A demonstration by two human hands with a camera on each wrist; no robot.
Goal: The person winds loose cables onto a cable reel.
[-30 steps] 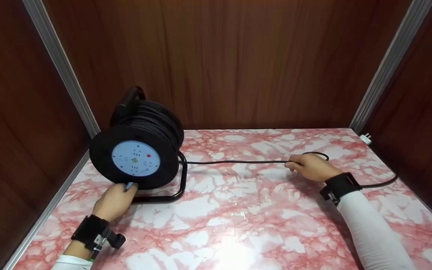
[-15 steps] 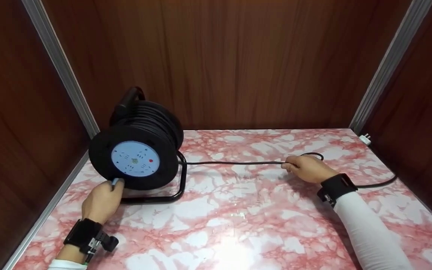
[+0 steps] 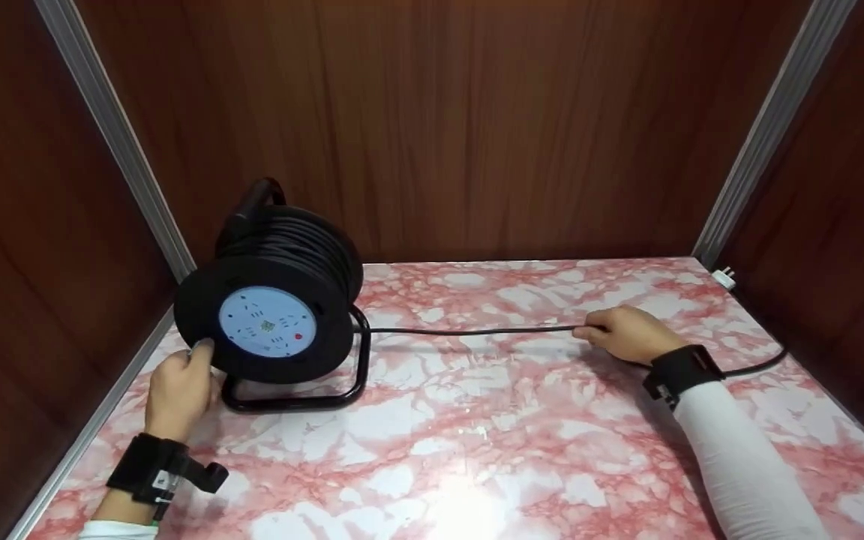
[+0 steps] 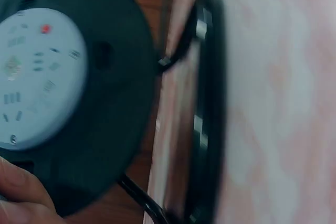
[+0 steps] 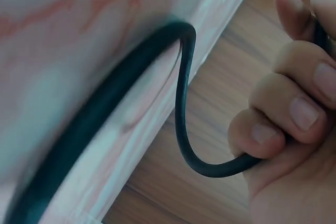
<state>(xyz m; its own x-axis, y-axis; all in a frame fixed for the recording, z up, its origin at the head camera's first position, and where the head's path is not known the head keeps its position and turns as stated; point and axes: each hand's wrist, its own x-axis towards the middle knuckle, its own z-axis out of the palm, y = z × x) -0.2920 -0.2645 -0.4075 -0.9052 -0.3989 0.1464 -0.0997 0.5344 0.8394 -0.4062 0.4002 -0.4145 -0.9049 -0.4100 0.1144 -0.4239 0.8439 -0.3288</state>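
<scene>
A black cable reel [image 3: 199,300] stands on its tubular frame [image 3: 364,352] at left, its round light-blue socket panel [image 3: 267,321] facing front. My left hand [image 3: 179,394] pinches a small light-coloured knob at the disc's lower left edge; the fingers mostly hide it. In the left wrist view, two fingertips [image 4: 21,192] lie beside the disc. From the reel, a black cable [image 3: 469,331] runs almost straight to my right hand [image 3: 631,334], which grips it. In the right wrist view, curled fingers [image 5: 294,108] wrap the cable [image 5: 181,103], which leaves the palm in a bend.
The cable's loose end curves along the right side to a white plug [image 3: 724,279] near the right wall. Brown wood-grain panels [image 3: 514,135] enclose the pink marbled tabletop [image 3: 439,427] at back and sides.
My left hand has moved left and up around the disc's lower edge, and the disc has turned clockwise. The right hand still holds the cable, whose small loop behind it no longer shows.
</scene>
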